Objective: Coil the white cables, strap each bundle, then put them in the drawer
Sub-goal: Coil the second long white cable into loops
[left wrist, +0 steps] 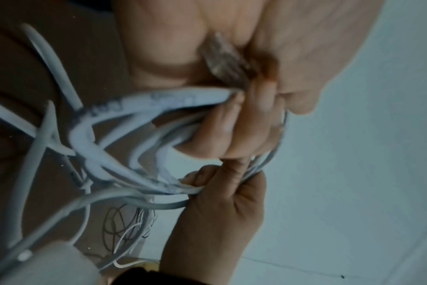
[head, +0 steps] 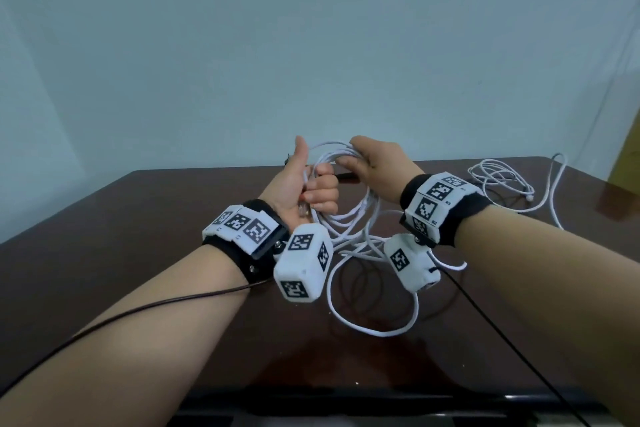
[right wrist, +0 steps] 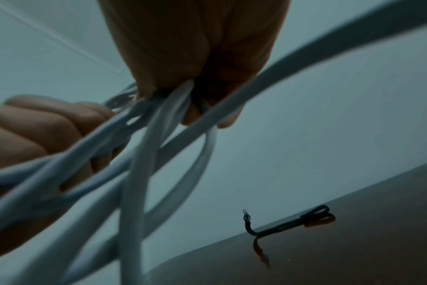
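A white cable (head: 349,218) is partly coiled in the air over the dark table. My left hand (head: 317,191) grips the coil's left side, thumb up, with a clear plug (left wrist: 227,61) against its palm. My right hand (head: 360,163) clutches the top strands of the coil (right wrist: 159,135) from above. The cable's loose end loops on the table (head: 374,305) under the wrists. A second white cable (head: 502,180) lies loose at the back right. A thin black tie (right wrist: 290,223) lies on the table behind the hands.
The dark brown table (head: 156,253) runs to a pale wall at the back. Thin dark wires (head: 138,308) trail from both wrist units across the near table. Something yellow (head: 627,163) stands past the right edge.
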The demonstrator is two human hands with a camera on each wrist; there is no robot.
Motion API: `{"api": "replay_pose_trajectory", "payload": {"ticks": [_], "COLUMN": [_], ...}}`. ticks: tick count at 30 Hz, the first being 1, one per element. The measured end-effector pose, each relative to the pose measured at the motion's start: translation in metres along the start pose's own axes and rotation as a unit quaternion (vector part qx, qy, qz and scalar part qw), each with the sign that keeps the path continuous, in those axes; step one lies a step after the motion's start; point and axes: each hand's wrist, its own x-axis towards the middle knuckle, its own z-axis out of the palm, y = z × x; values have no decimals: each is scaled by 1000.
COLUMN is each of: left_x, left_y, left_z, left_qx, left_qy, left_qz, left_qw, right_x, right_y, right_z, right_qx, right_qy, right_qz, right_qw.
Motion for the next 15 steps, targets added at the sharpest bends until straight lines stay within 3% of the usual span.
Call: {"api": "replay_pose_trajectory", "payload": {"ticks": [3,6,8,12,13,15], "left_x": [0,-2,-6,-11,-12,-14], "left_y": [0,9,17,33,36,39], "left_z": [-2,-10,-15,-18,-19,-22], "left_qx": [-19,-13,-25,-75,-92,-133], "left_qy": [30,89,116,133,136,138], "left_qz": [11,39,65,115,127,148], "left_qw": [999,995,991,982,978,970], "right_x": [2,-4,-16,-45,-49,-49], "right_y": [-6,-10,-11,-3,-2,4], "right_z": [-5,-13,-20,-17,-16,-19], "right_qx": [8,32,14,-92,-93,-90], "right_qy": [-25,-107,-187,-384,-389,-335], "right_qz": [33,92,94,121,127,159], "right_qw": [999,989,978,911,908,925]}}
